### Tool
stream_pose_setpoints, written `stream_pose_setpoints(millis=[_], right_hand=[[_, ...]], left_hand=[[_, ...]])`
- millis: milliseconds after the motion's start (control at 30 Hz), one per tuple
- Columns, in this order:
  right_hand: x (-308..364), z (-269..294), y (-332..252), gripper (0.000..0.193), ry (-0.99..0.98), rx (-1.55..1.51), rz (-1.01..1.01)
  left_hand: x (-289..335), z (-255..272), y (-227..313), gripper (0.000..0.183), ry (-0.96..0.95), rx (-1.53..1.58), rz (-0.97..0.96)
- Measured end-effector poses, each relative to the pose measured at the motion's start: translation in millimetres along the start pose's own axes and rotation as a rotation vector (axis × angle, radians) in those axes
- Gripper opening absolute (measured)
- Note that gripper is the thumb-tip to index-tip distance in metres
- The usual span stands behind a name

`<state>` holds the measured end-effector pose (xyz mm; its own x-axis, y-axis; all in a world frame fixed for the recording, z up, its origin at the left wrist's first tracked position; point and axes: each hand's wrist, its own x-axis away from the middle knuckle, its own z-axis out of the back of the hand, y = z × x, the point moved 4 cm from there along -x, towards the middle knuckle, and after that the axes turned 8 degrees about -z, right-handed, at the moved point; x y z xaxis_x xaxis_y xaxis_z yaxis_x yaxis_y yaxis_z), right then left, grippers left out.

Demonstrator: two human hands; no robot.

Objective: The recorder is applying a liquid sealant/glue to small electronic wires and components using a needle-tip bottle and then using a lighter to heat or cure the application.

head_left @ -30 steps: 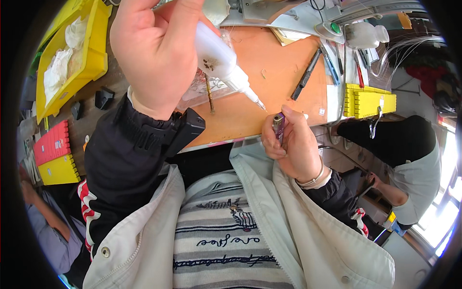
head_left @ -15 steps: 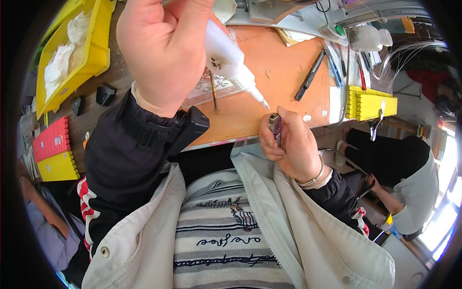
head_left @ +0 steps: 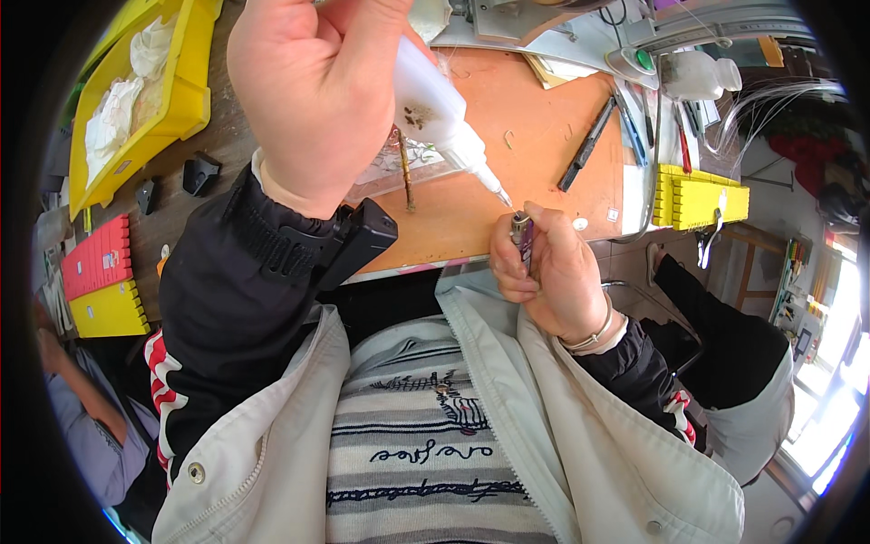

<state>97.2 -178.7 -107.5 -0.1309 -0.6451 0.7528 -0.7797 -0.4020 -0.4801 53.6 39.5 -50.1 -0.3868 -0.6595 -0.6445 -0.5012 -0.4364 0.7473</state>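
One dark wooden bench (head_left: 227,113) spreads across the top of our head view, with an orange board (head_left: 544,118) lying on it up to the near edge. Toward the bench's right edge we see a black pen-like tool (head_left: 589,145), a blue tool (head_left: 632,127) and a red tool (head_left: 682,145); a metal machine (head_left: 625,62) with a green button stands along the far edge. Yellow notched plates (head_left: 707,199) sit at the right edge, a red notched plate (head_left: 98,258) near the left one. One person (head_left: 743,363) bends on the right by a bright window (head_left: 825,390); another (head_left: 100,435) is at the left.

At the far left corner a yellow bin (head_left: 186,100) holds crumpled white cloths (head_left: 113,122). On the board lies a clear plastic bag (head_left: 426,168), its contents too small to tell, with a brown rod (head_left: 405,172) beside it. A cloudy bottle (head_left: 693,74) lies toward the far right corner.

Our left hand (head_left: 308,100) has its fingers, partly hidden, wrapped round a white squeeze bottle (head_left: 430,100), tilted nozzle-down above the board, brown specks showing on its body. The tip is just beside the metal top of a lighter (head_left: 521,238); whether they touch we cannot tell. Our right hand (head_left: 557,263) grasps this lighter by the near edge, fingers curled round it.
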Motion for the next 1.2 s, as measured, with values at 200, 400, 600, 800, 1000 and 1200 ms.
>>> stream_pose_setpoints(millis=[200,400,600,800,1000,1200], right_hand=[[0,0,-1,0.047,-0.009,0.014,-0.016],[0,-1,0,0.047,-0.011,0.020,-0.021],[0,-1,1,0.048,-0.014,0.022,-0.011],[-1,0,-1,0.048,-0.011,0.024,0.002],[0,-1,-1,0.048,-0.019,0.020,0.002],[0,1,1,0.049,-0.026,0.031,0.018]], left_hand=[[-2,0,0,0.007,-0.020,-0.010,0.012],[0,1,-2,0.007,-0.006,0.007,-0.001],[0,1,0,0.007,-0.026,-0.009,0.009],[-2,-3,3,0.007,-0.079,0.073,-0.064],[-2,-1,-5,0.008,-0.057,0.041,-0.070],[-2,0,-11,0.007,-0.056,0.115,-0.027]])
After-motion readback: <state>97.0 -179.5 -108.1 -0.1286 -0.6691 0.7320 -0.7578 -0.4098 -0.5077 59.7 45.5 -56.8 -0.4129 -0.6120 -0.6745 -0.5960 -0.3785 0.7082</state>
